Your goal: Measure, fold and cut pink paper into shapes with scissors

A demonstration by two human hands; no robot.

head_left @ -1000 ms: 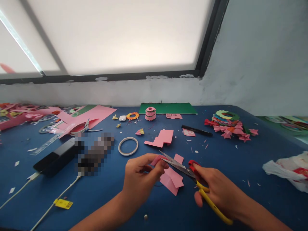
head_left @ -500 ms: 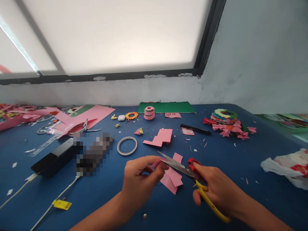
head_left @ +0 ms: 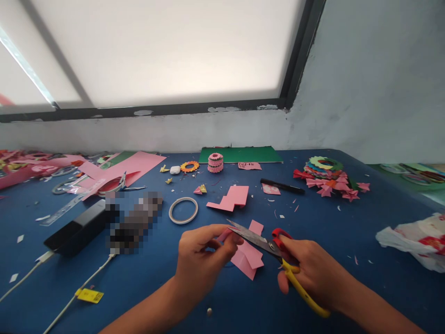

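My left hand (head_left: 201, 260) pinches a small folded pink paper piece (head_left: 225, 233) between thumb and fingers, just above the blue table (head_left: 146, 287). My right hand (head_left: 309, 273) grips scissors (head_left: 267, 246) with red and yellow handles. Their steel blades point left and meet the pink piece at my left fingertips. Under the blades lie loose pink paper squares (head_left: 248, 257) flat on the table.
A tape ring (head_left: 183, 210), more pink folded paper (head_left: 231, 197) and a black marker (head_left: 282, 186) lie beyond my hands. Folded paper stars (head_left: 328, 178) pile at the right, a plastic bag (head_left: 413, 239) at far right. A black box (head_left: 74, 229) with white cables sits left.
The hands, the scissors and the pink piece have barely moved; the view has shifted very slightly.
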